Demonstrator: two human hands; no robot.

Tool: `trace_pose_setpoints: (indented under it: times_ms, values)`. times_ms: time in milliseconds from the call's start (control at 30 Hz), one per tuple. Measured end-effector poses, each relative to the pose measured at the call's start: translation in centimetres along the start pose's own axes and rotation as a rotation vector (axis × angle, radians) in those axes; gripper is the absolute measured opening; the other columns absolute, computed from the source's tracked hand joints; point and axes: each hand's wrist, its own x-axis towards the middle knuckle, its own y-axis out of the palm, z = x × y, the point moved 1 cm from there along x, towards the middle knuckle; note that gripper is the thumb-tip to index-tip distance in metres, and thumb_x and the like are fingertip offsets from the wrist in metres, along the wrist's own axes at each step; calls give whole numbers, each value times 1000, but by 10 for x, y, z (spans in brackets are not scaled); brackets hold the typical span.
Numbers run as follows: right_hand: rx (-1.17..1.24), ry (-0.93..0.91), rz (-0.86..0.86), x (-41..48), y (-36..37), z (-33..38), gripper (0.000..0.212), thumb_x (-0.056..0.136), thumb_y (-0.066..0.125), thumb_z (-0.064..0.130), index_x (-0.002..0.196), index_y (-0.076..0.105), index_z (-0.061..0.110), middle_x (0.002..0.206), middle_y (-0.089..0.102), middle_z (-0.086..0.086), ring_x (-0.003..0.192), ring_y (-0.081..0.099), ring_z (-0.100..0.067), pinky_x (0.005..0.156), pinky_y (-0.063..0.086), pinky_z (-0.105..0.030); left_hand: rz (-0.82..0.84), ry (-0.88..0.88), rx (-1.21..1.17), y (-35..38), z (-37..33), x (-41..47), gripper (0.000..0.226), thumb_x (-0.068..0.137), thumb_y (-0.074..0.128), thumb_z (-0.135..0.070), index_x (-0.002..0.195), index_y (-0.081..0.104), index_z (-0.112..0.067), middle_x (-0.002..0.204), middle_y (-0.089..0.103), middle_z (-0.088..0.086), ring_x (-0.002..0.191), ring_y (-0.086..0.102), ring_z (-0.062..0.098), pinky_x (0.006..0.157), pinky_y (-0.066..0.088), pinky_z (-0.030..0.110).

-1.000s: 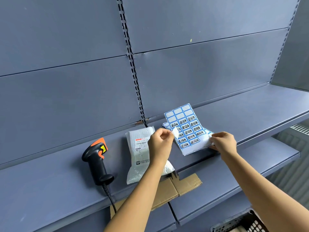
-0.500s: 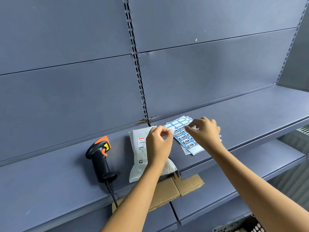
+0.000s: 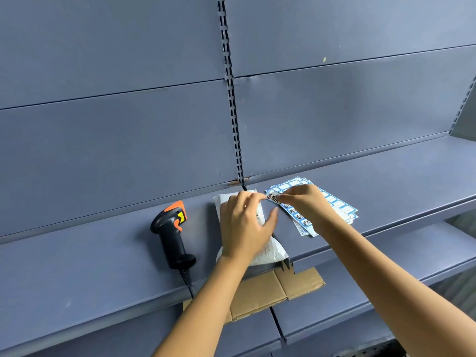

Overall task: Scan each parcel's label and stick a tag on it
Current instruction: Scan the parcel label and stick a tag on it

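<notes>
Fingers of right hand are curled, pinching the right end of a small blue-edged white paper tag with black characters. The tag is held just above the shelf, printed face up, long axis roughly left-right.

Left hand is spread over the parcel with its fingers loosely extended and tips reaching the tag's left end. Its thumb is splayed to the right and grips nothing. Cannot tell whether those tips actually touch the tag.

White plastic mailer parcel lies flat on the grey-blue metal shelf, under the left hand. It sits left of and nearer than the tag. Its long axis runs near-far, crosswise to the tag's, with the far end leaning slightly left. The barcode label faces up, showing between left fingers and thumb.

Judgement: the next move is a short drop leftward and nearward onto the bag. The right hand carries the tag. The left hand is closer to the parcel but covers much of its face, so it likely needs to shift.

Further out:
- Right: fanned blue-and-white sticker sheets, partly under the right wrist.
- Left: black-and-orange handheld scanner, head at the far end.
- Near, on the lower shelf: brown cardboard piece.
</notes>
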Motion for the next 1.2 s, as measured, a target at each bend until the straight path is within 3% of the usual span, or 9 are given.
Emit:
trace_pose_setpoints:
  times_ms: [67,167,333,433,667,900,1000,1100,1200]
  values:
    - [-32,8,44,4,1,-3,26,83,66,20,72,60,-3,69,40,-10,62,30,-18,54,19,-28,7,-153,-74,-12,17,-5,29,81,49,-39,89,66,-17,89,62,-3,83,58,20,75,45,32]
    - [-124,57,187,6,7,-8,11,86,64,18,75,65,15,71,49,-7,64,39,-17,58,28,-28,96,-433,-127,-23,50,-17,14,85,51,-26,84,63,-19,87,59,-5,84,58,20,75,49,37]
    - [-247,117,317,8,26,-11,12,85,64,20,89,72,12,96,66,-11,84,49,-17,70,35,-26,268,-640,-135,-25,65,-30,9,87,55,-15,87,63,-19,93,57,-1,88,58,19,75,49,32]
    - [-326,144,302,12,36,-11,20,85,64,24,96,72,9,105,66,-15,86,49,-18,74,35,-27,327,-684,-159,-23,62,-32,9,87,56,-18,95,60,-19,99,50,-2,93,55,18,82,45,29]
    - [-688,14,284,18,43,-12,30,83,65,37,75,61,8,67,51,-3,73,46,-21,61,31,-28,420,-696,-151,-19,55,-29,17,86,55,-21,102,54,-18,103,45,-3,97,51,18,84,43,29]
    - [-910,-100,178,17,45,-18,45,78,61,58,92,64,16,84,62,1,83,58,-20,74,41,-32,432,-729,-173,-18,52,-30,23,88,55,-20,111,50,-16,110,41,-2,96,47,14,81,40,25]
    - [-694,-96,113,15,39,-23,45,83,55,60,91,58,16,86,57,-3,82,57,-22,73,45,-32,421,-774,-199,-19,50,-30,25,89,53,-20,112,48,-14,111,41,-1,92,45,13,78,38,24]
    - [-359,36,190,9,31,-34,47,91,51,50,61,41,16,66,45,-11,60,42,-20,60,31,-28,446,-820,-227,-17,49,-31,30,90,52,-21,118,45,-12,117,45,0,95,47,14,76,37,24]
    - [-67,236,302,-4,30,-39,42,87,61,44,65,40,15,61,43,-6,60,43,-20,57,33,-27,465,-857,-262,-12,48,-32,31,89,51,-20,117,47,-11,118,55,3,102,55,21,74,40,26]
